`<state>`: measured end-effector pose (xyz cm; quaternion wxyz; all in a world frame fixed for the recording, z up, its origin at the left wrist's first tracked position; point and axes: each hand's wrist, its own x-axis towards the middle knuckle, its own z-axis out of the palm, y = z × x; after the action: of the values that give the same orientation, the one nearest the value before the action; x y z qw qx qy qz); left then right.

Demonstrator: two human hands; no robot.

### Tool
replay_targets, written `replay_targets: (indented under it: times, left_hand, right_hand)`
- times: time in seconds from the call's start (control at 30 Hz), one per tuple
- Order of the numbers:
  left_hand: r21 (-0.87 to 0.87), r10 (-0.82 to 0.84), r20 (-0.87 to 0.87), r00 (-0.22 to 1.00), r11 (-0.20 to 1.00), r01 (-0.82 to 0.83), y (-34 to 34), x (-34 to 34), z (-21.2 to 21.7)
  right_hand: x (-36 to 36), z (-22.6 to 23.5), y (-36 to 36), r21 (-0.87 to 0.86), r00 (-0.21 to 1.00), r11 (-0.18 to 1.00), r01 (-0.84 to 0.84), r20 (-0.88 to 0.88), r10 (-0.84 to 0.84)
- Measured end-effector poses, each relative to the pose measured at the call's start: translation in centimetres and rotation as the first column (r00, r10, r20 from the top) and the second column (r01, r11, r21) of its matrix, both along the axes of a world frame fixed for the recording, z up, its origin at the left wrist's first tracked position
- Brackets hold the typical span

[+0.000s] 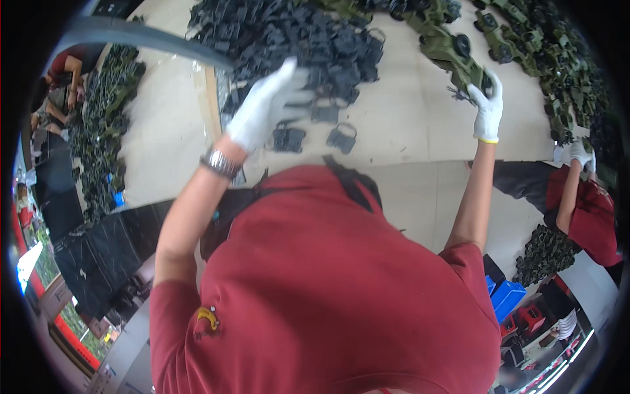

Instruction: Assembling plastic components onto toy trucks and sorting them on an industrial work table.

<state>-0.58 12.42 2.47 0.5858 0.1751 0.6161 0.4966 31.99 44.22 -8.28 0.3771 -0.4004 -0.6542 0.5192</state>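
Workshop w/ a wide beige tabletop [407, 128] across the upper half, edges bent by the fisheye; big heap of dark grey parts [282, 49] at top centre, olive-green vehicles [548, 65] massed along the R side, another long green pile [108, 131] down the far L; curved grey bar [144, 38] cuts across upper L, its end nr the heap; person wears a dark red shirt [348, 276], white gloves on both hands, metal watch [221, 163] on the L wrist. L hand [272, 105]: fingers spread, thumb side up, a bit blurred, over the near L edge of the heap; can't tell if it touches any pcs; just beside it lie loose grey parts, one [287, 139] just below the fingers, another [342, 138] to its R, a third [325, 113] above those two. R hand [487, 108]: thumb & fingers pinching the near end of a green toy vehicle [459, 60], which lies slantwise at upper R of centre, btwn the heap & the R-hand rows, dark wheel facing up. Bkgd: co-worker in red [590, 203] at far R, gloved hands nr the green rows; another person [65, 72] at far L; blue bins [505, 299] lower R.
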Motion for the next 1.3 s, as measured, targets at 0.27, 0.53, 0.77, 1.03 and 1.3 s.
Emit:
replay_targets:
  times: [0.27, 0.53, 0.77, 1.03, 1.3]
  left_hand:
    - [-0.016, -0.505, 0.052, 0.861, 0.862, 0.507, 1.9, -1.5, -2.2]
    - [0.079, -0.029, 0.585, 0.811, 0.997, -0.022, -6.1, -3.3, -5.2]
    - [0.177, 0.149, 0.504, 0.851, 0.946, -0.271, -6.9, -2.6, -3.6]
    - [0.169, 0.201, 0.5, 0.842, 0.931, -0.323, -7.3, -1.1, -3.1]
    - [0.258, 0.273, 0.168, 0.947, 0.915, -0.31, -6.3, 1.3, -2.3]
  right_hand:
    - [-12.8, 12.5, -14.9, 0.363, 0.626, 0.51, -0.78, 0.482, 0.613]
    - [-11.4, -1.2, -20.0, 0.03, 0.776, 0.951, -0.306, 0.587, 0.232]
    - [-10.2, -8.1, -24.3, 0.034, 0.416, 0.764, -0.644, 0.854, 0.313]
    - [-8.4, -7.6, -21.7, 0.225, 0.506, 0.806, -0.547, 0.857, 0.104]
    - [-11.0, -0.2, -22.8, 0.014, 0.928, 0.948, -0.318, 0.208, 0.308]
